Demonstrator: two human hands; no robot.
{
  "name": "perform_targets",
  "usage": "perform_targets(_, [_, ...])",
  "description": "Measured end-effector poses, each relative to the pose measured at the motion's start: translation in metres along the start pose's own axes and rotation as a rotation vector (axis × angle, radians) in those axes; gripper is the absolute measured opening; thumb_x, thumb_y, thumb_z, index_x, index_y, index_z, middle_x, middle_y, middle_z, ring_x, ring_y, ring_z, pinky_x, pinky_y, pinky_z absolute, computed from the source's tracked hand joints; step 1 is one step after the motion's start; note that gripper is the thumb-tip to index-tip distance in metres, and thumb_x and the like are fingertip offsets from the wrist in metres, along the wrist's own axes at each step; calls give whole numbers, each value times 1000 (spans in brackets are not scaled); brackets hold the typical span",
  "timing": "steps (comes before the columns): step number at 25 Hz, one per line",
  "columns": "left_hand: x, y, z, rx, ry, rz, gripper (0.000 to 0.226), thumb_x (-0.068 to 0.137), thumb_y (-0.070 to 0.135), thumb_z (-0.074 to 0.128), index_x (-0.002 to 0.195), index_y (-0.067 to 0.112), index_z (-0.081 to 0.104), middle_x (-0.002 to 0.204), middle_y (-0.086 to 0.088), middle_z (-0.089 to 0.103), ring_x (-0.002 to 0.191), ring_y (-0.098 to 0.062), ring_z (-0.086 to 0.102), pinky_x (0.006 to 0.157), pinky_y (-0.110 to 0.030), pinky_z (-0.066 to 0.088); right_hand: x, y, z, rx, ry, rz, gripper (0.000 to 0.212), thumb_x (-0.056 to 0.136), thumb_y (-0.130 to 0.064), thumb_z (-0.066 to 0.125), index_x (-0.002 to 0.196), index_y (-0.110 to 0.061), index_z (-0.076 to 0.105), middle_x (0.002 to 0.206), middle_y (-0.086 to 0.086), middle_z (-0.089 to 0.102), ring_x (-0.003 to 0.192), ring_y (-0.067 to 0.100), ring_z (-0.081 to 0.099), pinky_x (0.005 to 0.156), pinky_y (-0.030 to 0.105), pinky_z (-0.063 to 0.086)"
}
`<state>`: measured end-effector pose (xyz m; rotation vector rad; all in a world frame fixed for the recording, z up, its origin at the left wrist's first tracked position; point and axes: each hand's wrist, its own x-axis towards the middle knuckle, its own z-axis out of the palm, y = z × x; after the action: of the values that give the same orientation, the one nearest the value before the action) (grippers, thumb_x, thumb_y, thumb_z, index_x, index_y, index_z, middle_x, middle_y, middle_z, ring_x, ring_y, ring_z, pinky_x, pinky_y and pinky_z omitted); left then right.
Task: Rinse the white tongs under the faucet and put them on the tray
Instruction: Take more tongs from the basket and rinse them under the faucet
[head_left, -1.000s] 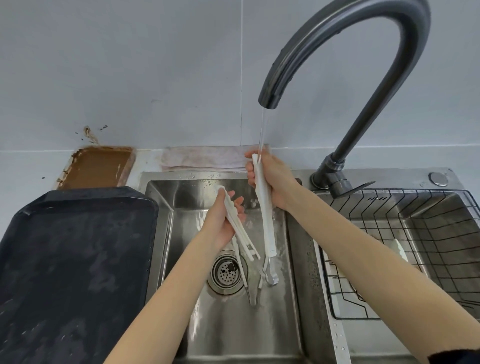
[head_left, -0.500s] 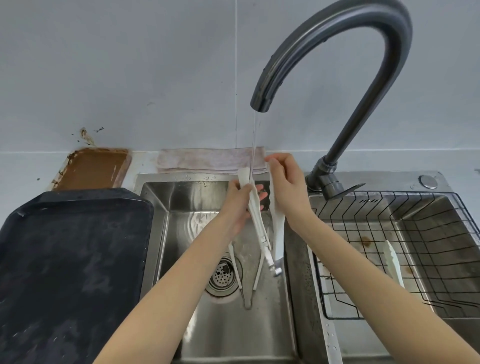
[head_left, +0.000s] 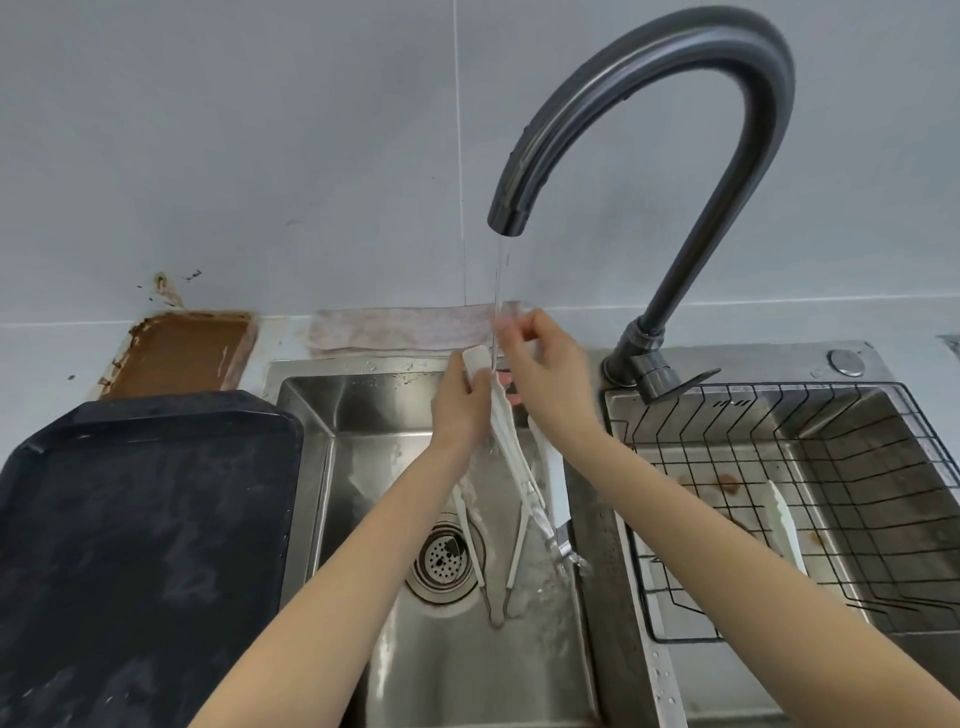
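1. Fingers of the left hand (head_left: 462, 410) curl round the hinge end of the white tongs (head_left: 506, 441), holding them tips-down over the sink (head_left: 306, 415).
2. Right hand (head_left: 545, 379) pinches a second white utensil (head_left: 553, 467) just beside them, under the faucet (head_left: 649, 119) stream.
3. Both pieces are wet, so either grip could slip and drop its piece onto the other tongs (head_left: 493, 561) lying by the drain (head_left: 444, 558).
4. Carrying them left to the tray (head_left: 150, 519) risks dripping on the counter.
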<state>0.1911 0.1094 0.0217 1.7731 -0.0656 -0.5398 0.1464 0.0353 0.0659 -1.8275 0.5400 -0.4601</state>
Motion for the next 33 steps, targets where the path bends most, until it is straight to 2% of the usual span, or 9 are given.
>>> perform_targets(3, [5,4,-17,-167,33,-89,36,89,-6,36,115,19,40,87,-6,58,70,-19,64,62,-33,57,20,-12,14,-119,-76,-54,20,90,-25,55,76,-28,41,75,-12,48,71,6,51,64,12,41])
perform_targets(6, [8,12,-27,-280,34,-86,36,91,-6,38,115,21,37,84,1,55,71,-13,60,71,-33,54,33,-22,19,-149,-102,-76,18,95,-29,46,82,-17,49,71,-12,51,69,3,49,65,11,39])
perform_targets(8, [9,13,-29,-341,29,-112,24,94,4,42,112,19,42,82,0,55,69,-14,57,66,-30,53,37,-22,21,-112,-115,-60,38,97,-34,40,64,-18,52,64,-10,52,66,7,50,69,21,38])
perform_targets(11, [8,12,-29,-404,0,-189,3,95,21,46,95,21,50,75,-1,53,60,-14,49,54,-25,44,42,-25,20,41,-85,50,54,98,-39,34,50,-19,48,54,-5,46,52,8,43,57,20,36])
perform_targets(16, [8,23,-23,-669,-290,-257,50,93,57,27,103,17,55,67,2,47,53,-9,42,53,-24,39,43,-13,5,149,19,177,56,99,-38,27,51,-17,47,51,-4,45,41,2,42,53,20,34])
perform_targets(24, [12,37,-5,-459,-216,-262,33,93,48,39,81,20,53,61,6,38,47,-6,32,45,-20,30,24,26,-29,364,211,499,48,97,-49,18,93,-14,50,67,2,51,55,13,46,54,24,43])
perform_targets(28, [16,23,-6,-467,-173,-322,33,93,49,38,86,22,56,63,8,42,46,-5,33,42,-18,29,0,48,-30,127,134,432,35,98,-36,35,115,-7,44,76,1,59,65,13,56,60,25,50])
perform_targets(31, [14,5,-8,-442,-127,-336,33,94,46,39,100,18,55,66,5,41,51,-7,34,47,-20,29,-17,71,-24,-142,-28,468,46,94,-23,45,133,-1,33,99,11,62,83,21,61,71,28,46])
perform_targets(33, [13,-12,-12,-428,-72,-366,29,94,44,41,96,17,51,69,3,42,52,-8,35,50,-21,29,-28,85,-20,-288,-154,494,44,94,-23,45,131,0,34,97,12,57,68,16,56,56,25,41])
